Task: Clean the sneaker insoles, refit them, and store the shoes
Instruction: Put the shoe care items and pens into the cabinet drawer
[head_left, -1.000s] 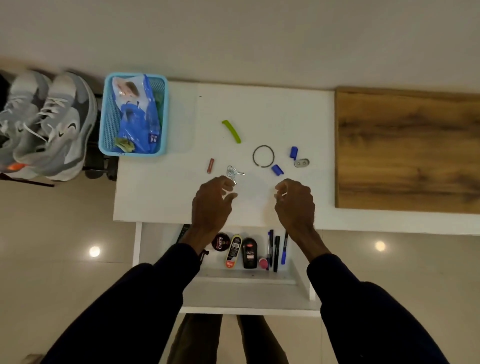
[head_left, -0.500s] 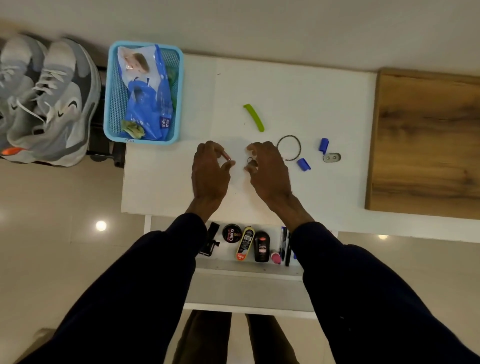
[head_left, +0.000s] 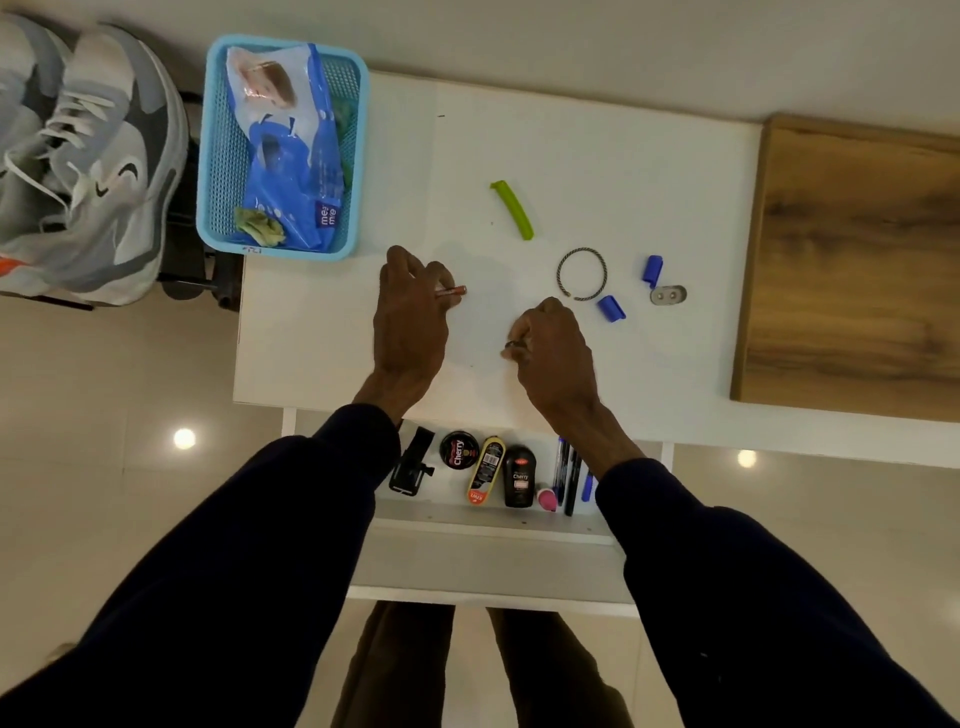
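Observation:
Two grey and white sneakers (head_left: 88, 156) stand on a low rack at the far left, beside the white table (head_left: 322, 338). Over the table's middle, my left hand (head_left: 410, 317) pinches a small red-brown stick (head_left: 451, 291) in its fingertips. My right hand (head_left: 556, 348) is curled round a small metal thing, of which only a dark bit shows at the thumb. A blue basket (head_left: 218, 156) at the table's back left holds a blue pack of wipes (head_left: 291, 150) and a crumpled green cloth (head_left: 258, 227). No insoles show.
On the table lie a green clip (head_left: 513, 209), a twisted metal ring (head_left: 582, 274), two blue caps (head_left: 611, 308) and a small metal plate (head_left: 668, 295). A wooden board (head_left: 852, 270) is at the right. An open drawer (head_left: 488, 519) below holds polish tins, bottles and pens.
My left hand has picked the red-brown stick up off the table. My right hand has closed on the small metal thing and drawn back toward me.

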